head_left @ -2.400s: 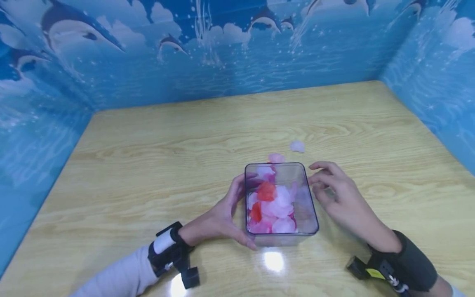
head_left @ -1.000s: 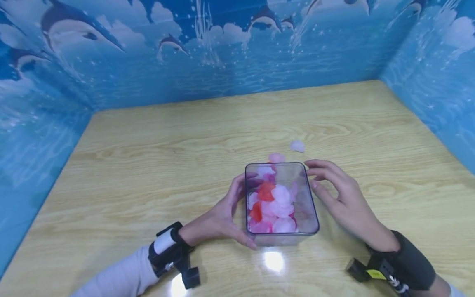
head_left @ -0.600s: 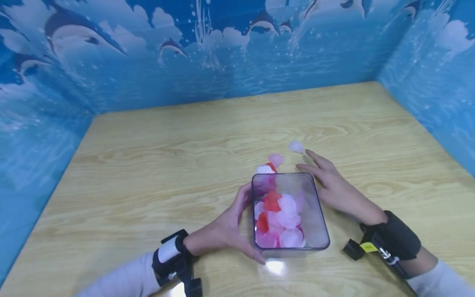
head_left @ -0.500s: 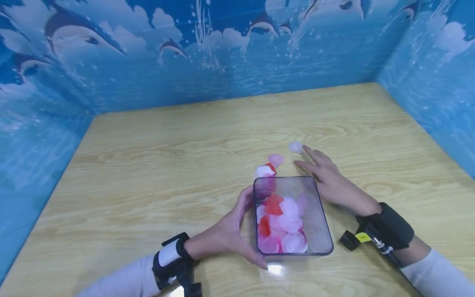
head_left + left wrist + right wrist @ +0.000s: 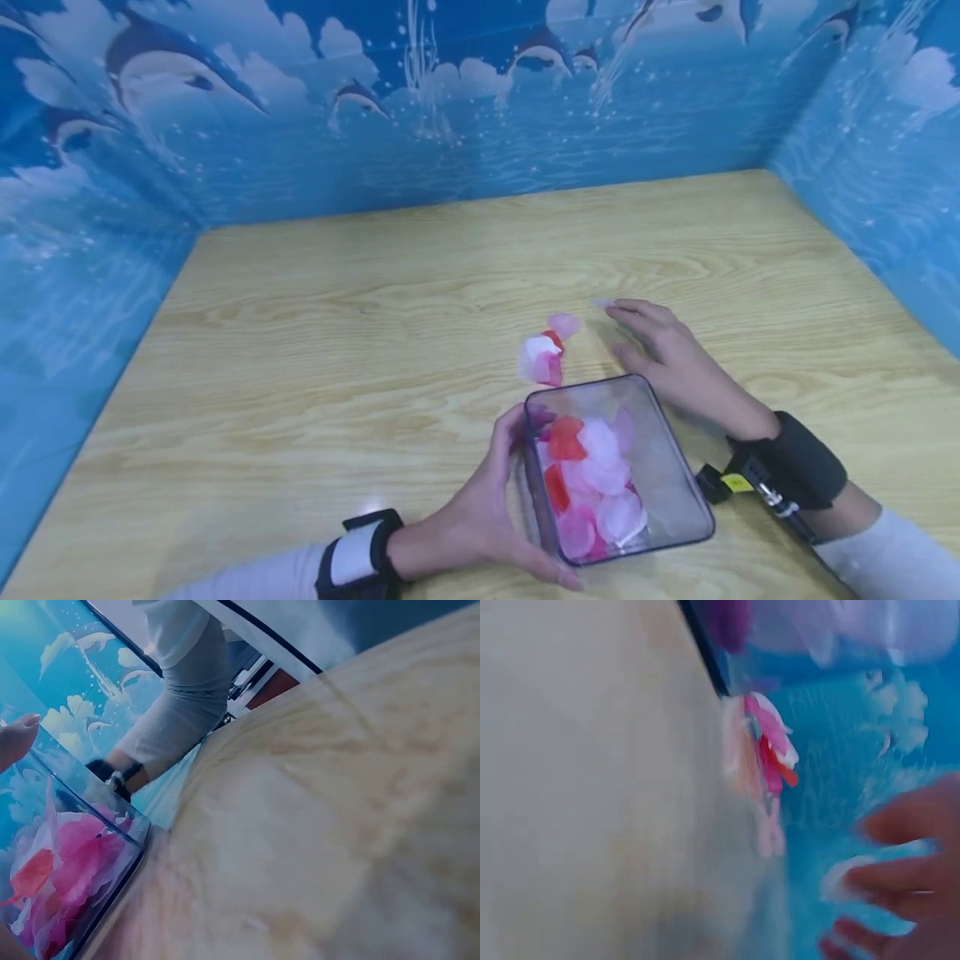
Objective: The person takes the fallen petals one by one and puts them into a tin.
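Note:
My left hand holds a clear plastic box from its left side, fingers behind it and thumb along the front corner. Inside lie pink, white and red artificial petals, also visible as petals in the left wrist view. Beyond the box, my right hand reaches over the table, fingertips touching a pale petal. Its thumb stands apart from the other fingers. The right wrist view is blurred, with the pale petal beside the fingers; whether these pinch it is unclear.
A small cluster of loose petals lies behind the box, a pink petal just beyond it. The wood-grain table is enclosed at the back and sides by blue dolphin-print walls.
The right hand has gone from the box's right side forward to the pale petal. The left hand has drawn the box nearer and rightward, turning it slightly and uncovering the loose petals behind.

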